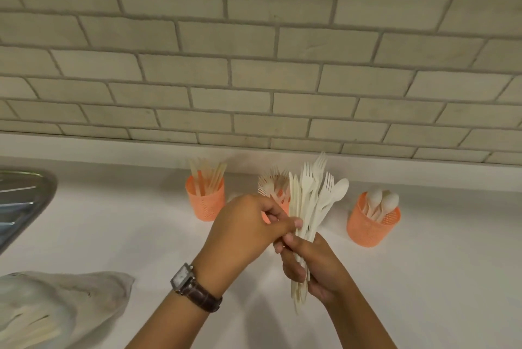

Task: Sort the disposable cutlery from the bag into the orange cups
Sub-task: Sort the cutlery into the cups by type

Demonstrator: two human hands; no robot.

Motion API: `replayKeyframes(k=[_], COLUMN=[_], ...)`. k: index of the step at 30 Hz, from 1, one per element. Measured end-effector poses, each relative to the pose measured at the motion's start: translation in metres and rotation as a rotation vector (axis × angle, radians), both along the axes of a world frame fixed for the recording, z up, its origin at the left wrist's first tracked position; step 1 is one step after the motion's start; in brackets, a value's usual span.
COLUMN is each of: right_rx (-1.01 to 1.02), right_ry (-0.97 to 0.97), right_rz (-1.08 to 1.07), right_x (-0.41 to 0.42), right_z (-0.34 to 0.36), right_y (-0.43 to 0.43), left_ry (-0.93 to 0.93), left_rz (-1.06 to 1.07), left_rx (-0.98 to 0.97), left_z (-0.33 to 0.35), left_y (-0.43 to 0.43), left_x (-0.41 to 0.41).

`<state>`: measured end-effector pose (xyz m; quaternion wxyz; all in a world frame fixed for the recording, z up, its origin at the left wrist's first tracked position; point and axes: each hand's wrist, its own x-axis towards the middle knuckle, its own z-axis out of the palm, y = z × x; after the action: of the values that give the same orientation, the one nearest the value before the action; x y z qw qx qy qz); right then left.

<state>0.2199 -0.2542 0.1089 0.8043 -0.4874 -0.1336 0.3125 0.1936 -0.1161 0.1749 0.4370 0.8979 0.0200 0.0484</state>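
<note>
White tabletop ran under a tiled wall of pale, brick-laid tiles. Over it, the right grip was clamped round the handle ends of a bundle of cutlery, holding it upright so the heads fanned out at the top. That way forks, a spoon and blade-like knives could be told apart at a glance. The left grip was closed at the bundle's near edge, thumb and forefinger pinching one or two of the pale handles, apparently to draw a single kind free; which piece it had could not be told. A wristwatch on a dark strap sat on that arm. Beyond the hands three orange mesh cups stood in a row near the wall, well apart, each keeping one kind. The knife cup was on the left. The fork cup in the middle was largely hidden behind the left grip. The spoon cup on the right held round bowls pointing up. The bundle hung just in front of the middle cup, a short reach from all three. A crumpled bag lay at the near left with more pale cutlery showing through it, so the sorting looked well under way but unfinished. A steel sink drainer edged the far left.
</note>
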Motion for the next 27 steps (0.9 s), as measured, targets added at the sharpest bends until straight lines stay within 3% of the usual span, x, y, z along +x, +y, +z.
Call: replayKeyframes(k=[4, 7, 10, 18, 22, 27], right_rx=[-0.189, -0.223, -0.239, -0.349, -0.294, -0.258], right_ry=[-0.144, -0.168, -0.157, -0.223, -0.173, -0.039], right_rz=[-0.053, -0.09, -0.104, -0.106, -0.127, -0.201], right_x=[-0.002, -0.003, -0.003, -0.01, -0.009, -0.004], right_z=[0.006, 0.009, 0.01, 0.013, 0.016, 0.012], right_y=[0.003, 0.001, -0.002, 0.008, 0.005, -0.001], left_ry=[0.109, 0.145, 0.138, 0.036, 0.071, 0.076], left_rz=[0.014, -0.008, 0.023, 0.157, 0.158, 0.239], left_rx=[0.024, -0.268, -0.389, -0.433, -0.491, -0.707], left_z=[-0.004, -0.009, -0.009, -0.012, -0.011, -0.007], left_y=[-0.001, 0.012, 0.02, 0.007, 0.014, 0.032], left_x=[0.007, 0.013, 0.013, 0.011, 0.011, 0.015])
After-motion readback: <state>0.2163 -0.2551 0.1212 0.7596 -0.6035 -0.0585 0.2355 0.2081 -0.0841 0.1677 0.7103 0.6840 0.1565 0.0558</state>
